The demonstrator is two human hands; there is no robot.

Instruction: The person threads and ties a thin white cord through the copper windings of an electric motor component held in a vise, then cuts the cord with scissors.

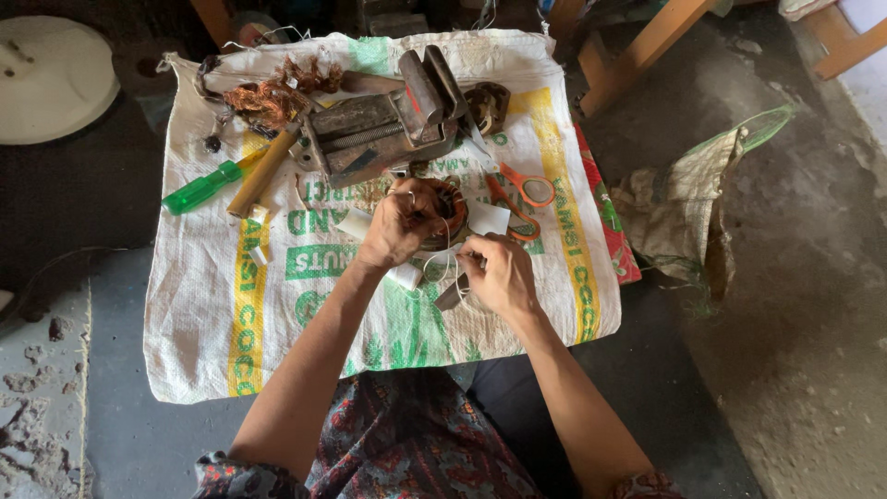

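A white woven sack [203, 305] covers the floor, a metal bench vise [379, 125] at twelve o'clock. At centre, the left hand [399, 225] grips a round copper-wound coil [450, 214], likely heavy and rigid; best held by its rim. The right hand [499, 274] pinches thin, limp white thread [450, 263].

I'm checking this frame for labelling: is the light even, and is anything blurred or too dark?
Head view: soft, even light on the white sack, with no glare; the left hand and right hand are sharp, though the thin white thread is faint; the top left corner falls into deep shadow; the edges bend slightly.
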